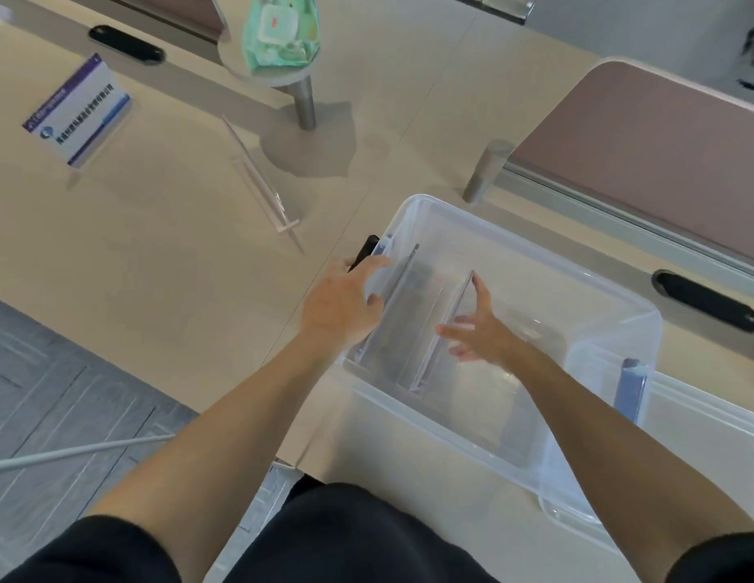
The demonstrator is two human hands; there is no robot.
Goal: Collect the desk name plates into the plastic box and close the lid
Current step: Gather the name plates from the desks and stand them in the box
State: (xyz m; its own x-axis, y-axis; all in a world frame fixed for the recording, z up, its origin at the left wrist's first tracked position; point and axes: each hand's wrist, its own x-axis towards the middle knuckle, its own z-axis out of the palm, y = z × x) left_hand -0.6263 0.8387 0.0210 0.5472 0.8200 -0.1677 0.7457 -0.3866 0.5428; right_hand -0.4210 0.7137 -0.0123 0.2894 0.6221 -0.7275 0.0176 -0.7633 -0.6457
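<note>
box (514, 254) clear plastic, open, on table (156, 267) | inside, upright: left plate (402, 288), left hand (341, 305) fingers curled round it; right plate (428, 368), right hand (480, 330) fingers spread, touching it | table smooth, beige: clear plate (257, 174), printed plate (78, 109) | floor (51, 372) grey planks

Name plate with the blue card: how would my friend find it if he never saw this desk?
Start at the long beige desk and look to its far left side, well away from the clear plastic box. A slanted name plate stands there. It is the only one with a white and blue printed card inside; the plate nearest it is bare and see-through.
</note>
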